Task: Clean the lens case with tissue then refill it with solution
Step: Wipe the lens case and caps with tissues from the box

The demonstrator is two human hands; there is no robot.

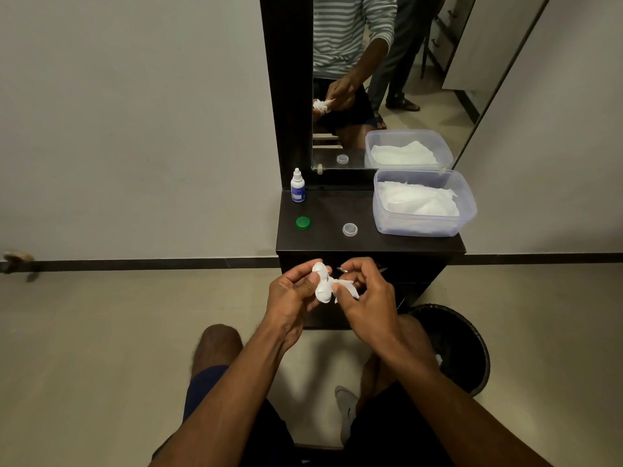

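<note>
My left hand (292,296) grips a white lens case (322,283) in front of the dark dresser top (323,241). My right hand (365,291) pinches a crumpled white tissue (345,286) against the case. A green cap (302,223) and a clear cap (350,229) lie apart on the dresser top. A small white solution bottle (298,186) with a blue label stands upright at the back left corner, its nozzle uncapped.
A clear plastic tub (423,227) with white tissues sits on the right of the dresser top. A mirror (371,79) rises behind it. A black bin (453,345) stands on the floor at the right. My knees are below the hands.
</note>
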